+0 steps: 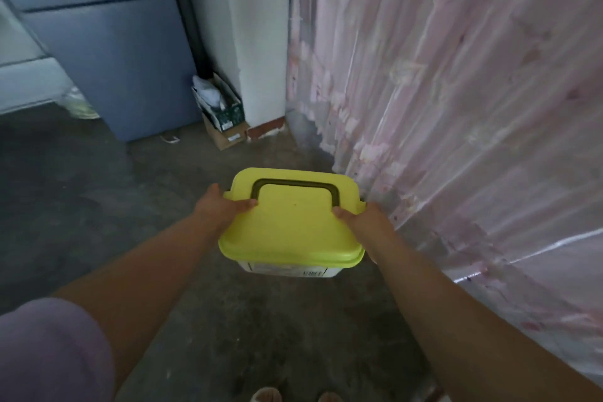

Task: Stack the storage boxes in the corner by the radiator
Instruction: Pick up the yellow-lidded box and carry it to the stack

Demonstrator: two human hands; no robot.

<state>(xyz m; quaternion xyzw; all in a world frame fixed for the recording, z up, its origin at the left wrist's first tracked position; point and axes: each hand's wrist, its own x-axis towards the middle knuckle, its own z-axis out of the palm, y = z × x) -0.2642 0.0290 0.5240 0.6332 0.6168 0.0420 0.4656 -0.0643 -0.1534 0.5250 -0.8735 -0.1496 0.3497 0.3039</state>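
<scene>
A storage box (pixel 293 232) with a yellow-green lid, a dark flat handle and a whitish body is held above the concrete floor, in front of me. My left hand (pixel 222 206) grips its left side, thumb on the lid. My right hand (pixel 365 219) grips its right side, thumb on the lid as well. Most of the fingers of both hands are hidden under the lid's edge. No radiator is in view.
A pink sheer curtain (pixel 456 108) hangs along the right. Ahead stands a white pillar (pixel 261 42), with two stacked cardboard boxes (pixel 225 117) at its foot. A blue cabinet (pixel 114 59) stands to the left. My feet (pixel 293 396) show at the bottom edge.
</scene>
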